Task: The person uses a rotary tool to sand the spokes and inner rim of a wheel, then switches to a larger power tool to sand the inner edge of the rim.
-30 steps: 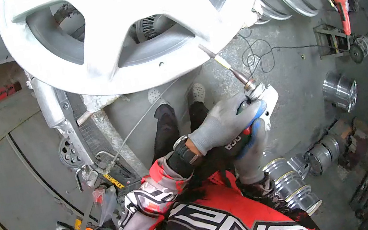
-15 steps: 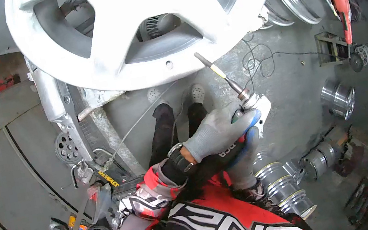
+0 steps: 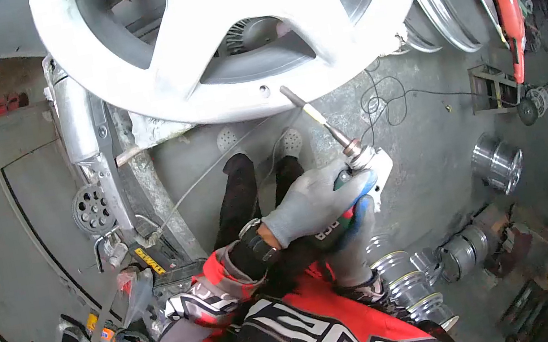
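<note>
A large silver-white alloy wheel [image 3: 200, 85] with wide spokes fills the top of the view. My left hand [image 3: 316, 200], in a grey glove with blue fingertips, is closed round the head end of a grinder [image 3: 379, 178] fitted with a long rod-shaped bit. Lower down, my right hand [image 3: 354, 248], gloved the same way, grips the grinder's dark body and is partly hidden behind the left. The bit points up and left, and its dark tip overlaps the wheel's lower rim, just right of the valve hole.
Several shiny wheels [image 3: 498, 163] lie on the floor at the right. A red polisher [image 3: 508, 12] with a purple pad stands upper right, near a loose black cable [image 3: 422, 95]. Left are a metal frame [image 3: 114, 170], a yellow-black DeWalt tool [image 3: 150, 260] and bottles.
The wheel has shifted slightly right in view. The grinder and both hands have moved a little left, bringing the bit's tip nearer the valve hole.
</note>
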Tool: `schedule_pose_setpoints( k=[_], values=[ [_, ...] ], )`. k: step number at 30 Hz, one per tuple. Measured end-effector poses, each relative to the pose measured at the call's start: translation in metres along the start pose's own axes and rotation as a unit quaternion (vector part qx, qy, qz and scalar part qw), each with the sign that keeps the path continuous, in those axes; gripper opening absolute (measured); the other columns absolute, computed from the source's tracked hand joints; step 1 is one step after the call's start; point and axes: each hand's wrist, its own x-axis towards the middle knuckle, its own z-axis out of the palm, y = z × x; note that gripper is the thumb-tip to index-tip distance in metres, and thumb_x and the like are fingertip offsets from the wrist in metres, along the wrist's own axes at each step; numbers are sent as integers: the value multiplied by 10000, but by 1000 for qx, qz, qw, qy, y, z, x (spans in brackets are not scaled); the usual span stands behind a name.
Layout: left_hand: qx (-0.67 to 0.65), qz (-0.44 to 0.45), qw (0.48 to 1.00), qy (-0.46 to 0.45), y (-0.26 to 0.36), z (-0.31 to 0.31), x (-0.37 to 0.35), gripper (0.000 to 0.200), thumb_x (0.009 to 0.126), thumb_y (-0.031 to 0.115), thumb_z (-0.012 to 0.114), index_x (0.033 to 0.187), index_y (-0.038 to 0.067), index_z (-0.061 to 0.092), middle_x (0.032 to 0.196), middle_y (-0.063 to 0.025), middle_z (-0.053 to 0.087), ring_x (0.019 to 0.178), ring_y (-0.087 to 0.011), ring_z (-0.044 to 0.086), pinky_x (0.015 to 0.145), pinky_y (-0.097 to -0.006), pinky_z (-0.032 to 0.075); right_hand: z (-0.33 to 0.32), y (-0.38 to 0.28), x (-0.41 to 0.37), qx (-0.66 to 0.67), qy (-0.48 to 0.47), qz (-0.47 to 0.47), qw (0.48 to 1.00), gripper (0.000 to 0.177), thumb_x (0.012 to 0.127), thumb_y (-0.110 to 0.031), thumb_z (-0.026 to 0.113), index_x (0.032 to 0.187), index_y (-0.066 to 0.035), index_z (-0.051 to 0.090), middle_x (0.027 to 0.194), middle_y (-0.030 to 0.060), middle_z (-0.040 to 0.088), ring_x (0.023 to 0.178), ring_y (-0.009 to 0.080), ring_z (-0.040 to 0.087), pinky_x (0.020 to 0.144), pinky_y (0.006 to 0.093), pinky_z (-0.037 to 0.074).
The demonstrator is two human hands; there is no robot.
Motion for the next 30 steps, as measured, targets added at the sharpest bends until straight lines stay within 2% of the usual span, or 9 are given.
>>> schedule_pose_setpoints(
  k=[3,5,8,12,15,18,20,23,30],
  values=[
    [52,-49,997,8,-4,-4,-6,335,1023,321,617,1126,3,631,857,-197,655,761,-285,688,673,-382,527,-12,9,3,-188,-70,-66,977,568,1041,-393,444,1437,15,465,1332,147,580,1178,257,623,984,397,514],
    [218,304,926,59,-25,1,-2,244,983,186,654,1168,27,658,900,-172,623,744,-300,685,650,-375,548,-1,4,3,-67,-12,-29,997,568,1053,-398,418,1431,22,476,1325,156,586,1164,263,626,984,404,506],
    [147,269,949,66,-31,10,5,279,939,106,677,1213,51,680,930,-157,588,746,-315,683,638,-383,565,2,2,8,-89,-4,-117,989,536,1066,-379,396,1404,21,508,1301,159,601,1177,258,617,1006,413,488],
    [198,301,930,76,-24,1,-3,285,943,123,687,1219,52,693,948,-155,606,767,-314,694,636,-386,566,5,-1,4,-202,-24,-126,971,527,1079,-365,381,1430,14,483,1333,161,579,1219,249,592,1042,417,464],
    [188,267,944,43,-30,4,-1,278,960,146,687,1219,43,689,940,-157,629,768,-316,704,641,-388,570,-1,2,7,-67,-47,-79,993,554,1111,-433,363,1515,-54,380,1425,111,496,1301,236,530,1093,414,436],
    [137,249,953,105,-40,19,5,253,984,183,684,1183,26,683,896,-165,649,752,-315,709,648,-385,568,11,-13,0,-207,-44,-116,970,551,1106,-440,374,1513,-68,383,1423,109,497,1305,238,529,1097,413,433],
    [23,144,987,62,-20,12,3,279,974,201,698,1191,27,677,907,-171,650,758,-321,709,648,-388,570,14,-14,-1,-159,-32,-101,982,537,1099,-374,348,1478,-1,423,1421,164,519,1301,257,546,1090,427,441],
    [137,190,972,31,-25,1,-6,306,964,198,702,1229,48,671,953,-173,634,773,-324,706,639,-388,570,7,2,1,-179,-27,-117,977,543,1104,-452,365,1495,-77,403,1421,106,505,1308,238,530,1098,421,438],
    [179,137,973,45,-37,6,-9,293,995,202,667,1257,70,657,947,-170,612,763,-315,695,626,-389,562,4,2,-4,-101,-82,-33,991,626,1070,-527,420,1532,-107,377,1448,103,494,1336,259,516,1125,438,419]
  ],
)
